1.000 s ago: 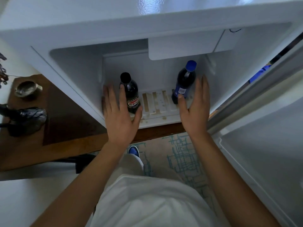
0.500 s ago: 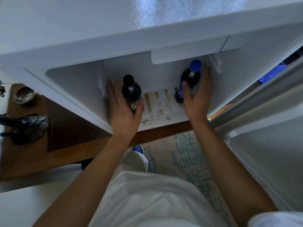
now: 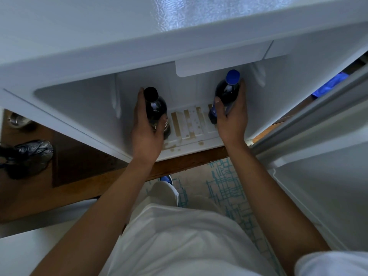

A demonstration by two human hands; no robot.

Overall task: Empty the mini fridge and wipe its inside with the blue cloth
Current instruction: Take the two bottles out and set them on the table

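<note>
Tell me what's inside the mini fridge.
Inside the mini fridge: a black-capped bottle gripped by the left hand, a blue-capped bottle gripped by the right hand, brown stains. The hands hide part of the floor.

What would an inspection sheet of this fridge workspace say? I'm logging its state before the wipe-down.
Surface: fridge floor has brown spill stains.
Job's things: black-cap bottle and blue-cap bottle stand inside; something blue shows past the door, maybe the cloth.
Clutter: dark object and a small bowl on the wood at left.
Grips: left hand holds the black-cap bottle; right hand holds the blue-cap one.
Cables: nothing seen.
Surroundings: patterned rug below.
</note>
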